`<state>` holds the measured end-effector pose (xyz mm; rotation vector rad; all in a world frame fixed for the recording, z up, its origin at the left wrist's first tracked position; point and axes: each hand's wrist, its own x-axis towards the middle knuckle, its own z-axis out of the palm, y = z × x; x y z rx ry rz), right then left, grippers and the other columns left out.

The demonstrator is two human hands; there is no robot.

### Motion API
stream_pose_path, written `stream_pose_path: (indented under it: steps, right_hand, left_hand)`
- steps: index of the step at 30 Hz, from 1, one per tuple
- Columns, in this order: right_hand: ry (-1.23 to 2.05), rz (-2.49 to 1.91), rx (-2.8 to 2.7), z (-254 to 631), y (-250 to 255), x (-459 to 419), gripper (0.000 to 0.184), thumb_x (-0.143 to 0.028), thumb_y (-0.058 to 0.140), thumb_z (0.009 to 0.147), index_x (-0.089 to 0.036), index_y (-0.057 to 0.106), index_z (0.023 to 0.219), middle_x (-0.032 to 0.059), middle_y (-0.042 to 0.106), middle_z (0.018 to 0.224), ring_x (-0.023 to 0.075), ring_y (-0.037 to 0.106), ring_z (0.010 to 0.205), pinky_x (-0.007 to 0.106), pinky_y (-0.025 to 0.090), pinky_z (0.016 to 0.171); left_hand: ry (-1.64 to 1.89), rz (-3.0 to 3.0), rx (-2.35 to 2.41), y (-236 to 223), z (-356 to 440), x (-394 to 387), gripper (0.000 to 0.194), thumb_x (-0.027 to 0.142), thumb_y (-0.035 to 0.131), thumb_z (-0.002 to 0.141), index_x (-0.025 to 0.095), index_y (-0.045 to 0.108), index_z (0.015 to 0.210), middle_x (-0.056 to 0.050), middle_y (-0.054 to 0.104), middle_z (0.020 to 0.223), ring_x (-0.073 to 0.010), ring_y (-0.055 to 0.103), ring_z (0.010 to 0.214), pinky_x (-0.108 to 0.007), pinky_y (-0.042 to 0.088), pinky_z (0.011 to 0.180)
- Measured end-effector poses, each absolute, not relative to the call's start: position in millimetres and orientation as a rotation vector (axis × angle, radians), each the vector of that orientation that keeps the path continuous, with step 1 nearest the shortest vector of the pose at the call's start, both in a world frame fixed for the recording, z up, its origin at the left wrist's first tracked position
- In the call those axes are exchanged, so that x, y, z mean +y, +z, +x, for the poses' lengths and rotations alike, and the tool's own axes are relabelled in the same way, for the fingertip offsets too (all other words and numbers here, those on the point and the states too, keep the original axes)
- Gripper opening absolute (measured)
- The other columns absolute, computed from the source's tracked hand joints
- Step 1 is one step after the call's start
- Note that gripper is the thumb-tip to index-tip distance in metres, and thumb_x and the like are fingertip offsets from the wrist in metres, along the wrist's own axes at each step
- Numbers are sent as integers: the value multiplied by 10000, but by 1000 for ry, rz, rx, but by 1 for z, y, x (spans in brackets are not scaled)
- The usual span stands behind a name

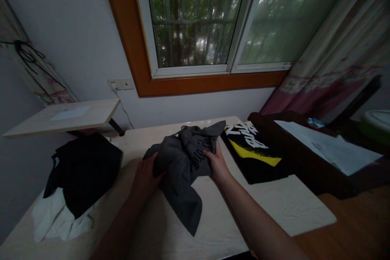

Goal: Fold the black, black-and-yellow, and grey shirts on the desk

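Note:
A crumpled dark grey shirt (179, 166) with black lettering lies bunched over the middle of the pale wooden table (219, 219), one part of it trailing toward me. My left hand (148, 172) grips its left side, the thumb and fingers around a fold of cloth. On the right side, my right hand (217, 162) pinches the shirt near the lettering, thumb on top and the other fingers mostly hidden behind the fabric. To the right of it rests a folded black shirt (252, 150) with white letters and a yellow band.
At the left, a black garment (88, 170) lies over a white cloth (57, 219), beneath a raised wooden shelf (88, 111). A dark brown surface with a paper sheet (329, 144) stands at the right. Behind the table are a window (195, 20) and a wall socket (120, 84).

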<state>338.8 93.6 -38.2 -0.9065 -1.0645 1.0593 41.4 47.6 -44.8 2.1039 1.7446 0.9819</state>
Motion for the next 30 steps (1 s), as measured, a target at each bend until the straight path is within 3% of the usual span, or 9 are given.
stream_pose_path:
  steps: [5, 9, 13, 16, 18, 21, 24, 27, 30]
  right_hand:
    - [990, -969, -1112, 355, -33, 88, 803, -275, 608, 810, -307, 351, 1571, 60, 589, 1464, 322, 613, 1274, 543, 527, 1043]
    - [1014, -1021, -1229, 376, -25, 70, 751, -241, 611, 785, -285, 455, 1518, 74, 645, 1394, 319, 651, 1207, 511, 557, 995]
    - [1193, -1125, -1305, 408, -6, 46, 644, -276, 667, 773, -263, 583, 1411, 59, 775, 1050, 266, 729, 853, 408, 613, 756]
    - [1218, -1362, -1365, 436, 13, 37, 480, -415, 709, 795, -247, 702, 1244, 11, 739, 765, 179, 595, 499, 297, 500, 472]
    - [1003, -1490, -1362, 449, 25, 38, 395, -503, 699, 812, -225, 754, 1086, 21, 726, 746, 154, 541, 463, 283, 449, 449]
    - [580, -1525, -1355, 453, 40, 48, 355, -550, 655, 858, -219, 745, 949, 49, 734, 820, 190, 612, 606, 319, 500, 585]
    - [307, -1409, -1560, 439, 45, 63, 310, -521, 622, 907, -233, 734, 934, 77, 737, 939, 263, 671, 885, 400, 529, 822]
    - [256, -1317, -1872, 417, 36, 81, 335, -503, 627, 916, -251, 735, 1110, 100, 723, 1142, 311, 628, 1121, 477, 472, 1012]
    - [345, -1393, -2121, 399, 18, 97, 491, -514, 631, 916, -225, 665, 1312, 129, 668, 1314, 322, 572, 1242, 481, 424, 1087]
  left_hand:
    - [964, 1959, 1662, -36, 39, 46, 660, 232, 643, 762, 228, 539, 1414, -118, 654, 1343, -336, 607, 1234, -520, 452, 1075]
    - [913, 1811, 1491, -21, 24, 39, 536, 206, 596, 678, 249, 656, 1209, -50, 736, 1164, -303, 682, 1076, -451, 526, 965]
    - [1099, 1530, 1320, -9, -11, 33, 423, 284, 601, 636, 220, 680, 1046, -56, 744, 1003, -293, 696, 961, -395, 558, 830]
    - [1306, 1230, 1280, -4, -32, 35, 458, 328, 631, 645, 211, 643, 1088, -62, 739, 988, -263, 703, 879, -346, 554, 730]
    - [1400, 1101, 1369, -3, -39, 39, 464, 333, 647, 665, 210, 629, 1112, -62, 737, 1041, -249, 704, 884, -339, 555, 737]
    - [1431, 1076, 1603, -8, -40, 46, 425, 372, 642, 732, 215, 635, 1127, -61, 729, 1098, -249, 695, 961, -370, 559, 829]
    - [1378, 1301, 1708, -20, -36, 52, 387, 393, 598, 783, 223, 661, 1125, -70, 715, 1165, -278, 657, 1110, -441, 517, 996]
    - [1319, 1522, 1647, -33, -31, 54, 419, 422, 569, 803, 222, 650, 1163, -86, 692, 1247, -302, 607, 1233, -479, 444, 1111]
    - [1176, 1638, 1586, -41, -29, 53, 485, 429, 534, 845, 223, 586, 1281, -95, 678, 1292, -302, 592, 1272, -482, 428, 1128]
